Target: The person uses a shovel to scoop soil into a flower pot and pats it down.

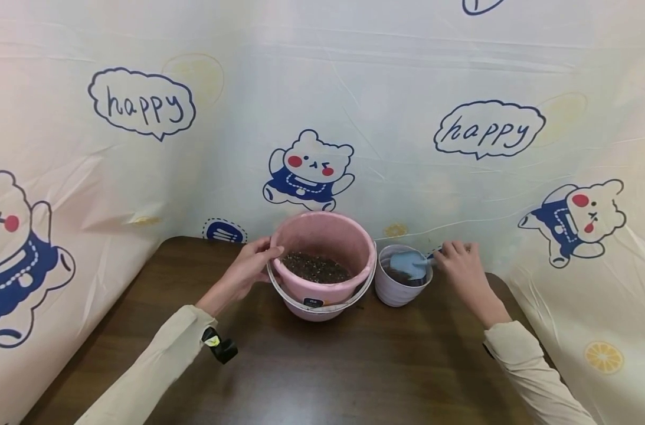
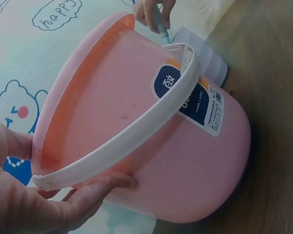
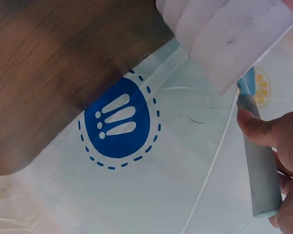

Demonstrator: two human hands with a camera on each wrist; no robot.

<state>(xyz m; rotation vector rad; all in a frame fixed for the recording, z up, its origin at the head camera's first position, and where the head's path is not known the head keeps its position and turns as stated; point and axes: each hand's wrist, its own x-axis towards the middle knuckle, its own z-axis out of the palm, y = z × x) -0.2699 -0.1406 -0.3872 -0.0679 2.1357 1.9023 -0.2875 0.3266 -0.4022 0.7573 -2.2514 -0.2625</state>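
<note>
The two hands are apart, and each one has something to hold. The left hand (image 1: 248, 265) pinches the rim of a pink bucket (image 1: 295, 289) at its left side. The bucket stands upright on a brown wooden table (image 1: 327, 372), near the back edge. Dark soil with little pale bits (image 1: 317, 268) lies inside it. Its white handle (image 1: 327, 308) hangs down across the front, and a dark blue and white label (image 2: 188, 100) is stuck on the side.

Just to the right of the bucket stands a smaller, pale purple-white pot (image 1: 399, 294) with bands around it. It has dark soil in it too.

The right hand (image 1: 460, 260) is on the far side of the pot from the bucket. It grips the grey handle (image 3: 261, 165) of a small trowel (image 1: 411, 264). The trowel's light blue blade is in the mouth of the pot. I cannot tell if its tip is in the soil.

Behind the table hangs a pale cloth (image 1: 386, 71) with bears, orange slices and the word "happy" on it.
</note>
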